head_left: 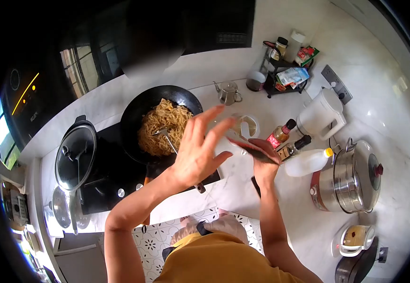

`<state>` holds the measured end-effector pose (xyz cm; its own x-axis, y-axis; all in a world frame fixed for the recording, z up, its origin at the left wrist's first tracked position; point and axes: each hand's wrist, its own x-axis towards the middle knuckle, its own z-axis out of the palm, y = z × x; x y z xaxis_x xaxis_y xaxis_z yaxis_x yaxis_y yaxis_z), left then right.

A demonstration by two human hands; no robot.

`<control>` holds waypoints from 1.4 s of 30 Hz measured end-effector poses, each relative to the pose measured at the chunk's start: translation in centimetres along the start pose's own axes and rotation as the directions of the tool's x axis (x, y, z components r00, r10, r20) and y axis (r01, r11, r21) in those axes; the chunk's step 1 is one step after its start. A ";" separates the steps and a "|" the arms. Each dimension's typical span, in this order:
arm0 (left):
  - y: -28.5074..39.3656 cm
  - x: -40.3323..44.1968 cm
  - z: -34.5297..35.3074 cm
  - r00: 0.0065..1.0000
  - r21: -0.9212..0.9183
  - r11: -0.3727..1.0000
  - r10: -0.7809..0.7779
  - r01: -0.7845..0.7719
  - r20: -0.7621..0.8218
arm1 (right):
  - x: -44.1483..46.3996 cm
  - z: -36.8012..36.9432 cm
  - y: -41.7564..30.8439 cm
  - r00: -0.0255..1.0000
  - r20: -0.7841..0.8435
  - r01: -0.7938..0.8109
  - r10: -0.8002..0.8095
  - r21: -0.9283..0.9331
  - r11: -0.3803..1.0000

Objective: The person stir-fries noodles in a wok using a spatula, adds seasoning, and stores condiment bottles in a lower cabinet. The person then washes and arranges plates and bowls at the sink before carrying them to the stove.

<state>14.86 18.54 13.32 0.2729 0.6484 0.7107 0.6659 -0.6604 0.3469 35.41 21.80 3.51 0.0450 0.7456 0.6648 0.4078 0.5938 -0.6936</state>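
Note:
My left hand [198, 153] is raised in front of the wok, its fingers spread and nothing held in them. My right hand [265, 170] grips a dark, reddish flat packet [261, 150] above the counter. Behind the hands, a white bowl [253, 123] is partly hidden. Noodles [165, 125] fill the black wok [186, 96] on the stove, with a metal spatula [167, 137] resting in them.
Left of the wok stands a lidded pan [75, 160]. A small metal teapot [228, 93] and a spice rack [285, 66] are at the back. Sauce bottles [280, 134], a white jug [306, 162], a kettle [320, 113] and a steamer [351, 179] stand to the right.

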 end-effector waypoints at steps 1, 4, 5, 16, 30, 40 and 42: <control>-0.2 0.0 0.0 0.995 -0.027 0.997 -0.071 0.073 0.069 | 0.3 -0.6 -1.3 0.999 0.024 0.047 -0.046 -0.004 0.999; -2.4 -0.5 0.7 0.950 -0.009 0.989 -0.138 0.147 0.282 | 0.3 -1.1 -2.6 0.990 0.052 0.126 -0.131 0.086 0.988; -2.7 -0.8 1.2 0.956 -0.043 0.981 -0.173 0.188 0.238 | 0.5 -1.2 -3.4 0.987 0.065 0.138 -0.144 0.085 0.987; -3.8 -0.6 1.0 0.969 -0.191 0.967 -0.129 0.171 0.210 | 2.4 -2.3 -7.2 0.977 0.101 0.179 -0.190 0.104 0.978; -3.6 -1.9 2.6 0.865 -0.027 0.892 -0.429 0.451 0.260 | -0.5 -2.2 -2.2 0.990 0.017 -0.142 0.143 -0.062 0.988; -7.0 -12.5 -5.7 0.603 -0.352 0.559 -0.797 0.751 0.019 | -10.6 -3.1 19.8 0.849 0.231 -0.449 0.475 -0.158 0.880; -7.1 -15.0 -8.2 0.490 -0.318 0.475 -0.871 0.821 -0.037 | -10.4 -2.8 20.4 0.764 0.269 -0.546 0.587 -0.214 0.810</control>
<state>0.38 10.36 5.23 -0.4724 0.8787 0.0687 0.3197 0.0982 0.9424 45.84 25.31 -16.78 0.0281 0.9993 0.0263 0.5010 0.0087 -0.8654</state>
